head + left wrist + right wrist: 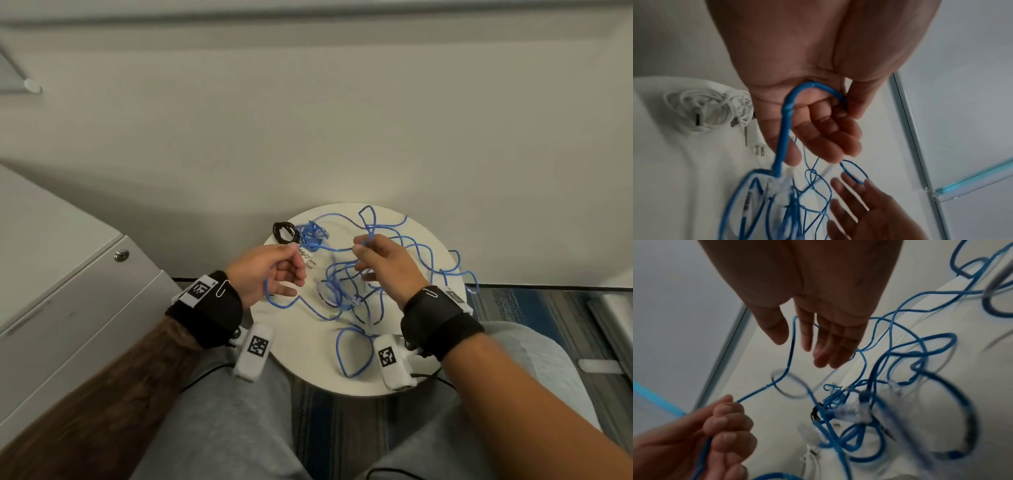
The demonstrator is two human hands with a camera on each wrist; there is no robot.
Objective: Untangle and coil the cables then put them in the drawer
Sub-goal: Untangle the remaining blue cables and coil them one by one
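**Blue cable half-pulled, the coiling not yet begun**

The left hand (pixel 270 274) pinches a run of the blue cable (pixel 394 274) between thumb and curled fingers, the strand arching through the palm in the left wrist view and dropping back down to the heap. The right hand (pixel 387 267) is spread, fingers straight and relaxed, one strand running up past the thumb with nothing gripped. Between the two hands a stretch of cable hangs, and below it the rest lies in wide crossed loops with a knotted clump at the far side, all on the round white table (pixel 308 370). So, by the look of it, the untangling is under way and far from finished. A small black cable (pixel 286 232) sits already coiled at the far left rim, and a white cable (pixel 709 105) lies bundled on the table too. A grey cabinet (pixel 68 291) with a lock stands at the left, its fronts shut; nothing is stowed yet. A plain pale wall is behind, striped carpet underfoot.
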